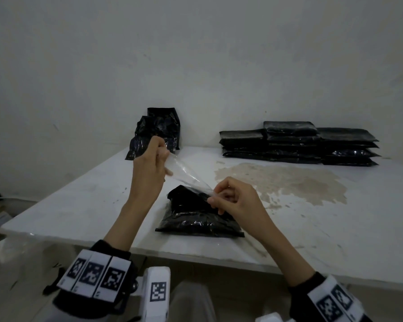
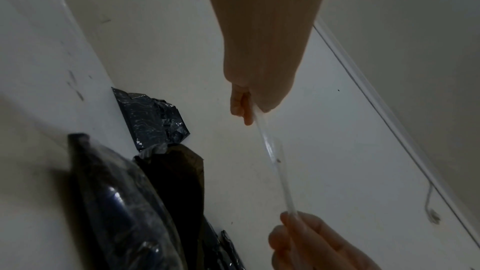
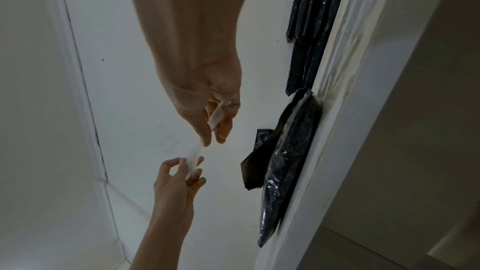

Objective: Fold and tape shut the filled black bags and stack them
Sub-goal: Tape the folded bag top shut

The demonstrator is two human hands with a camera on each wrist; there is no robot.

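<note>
A filled, glossy black plastic bag lies flat near the front edge of the white table, its far end folded up loosely and not yet fastened. Above it a strip of clear adhesive tape is stretched taut between both hands, probably so it stays flat and does not stick to itself before going over the fold. The left hand is raised toward the far left, thumb and fingertips pinching one end of the strip; the right hand sits lower, just over the bag's folded end, fingers curled and pinching the other end. At the far right, against the wall, sealed flat black bags form a low stack, where this one likely belongs once taped. At the far left, unsealed black bags stand leaning on the wall, apparently awaiting their turn.
</note>
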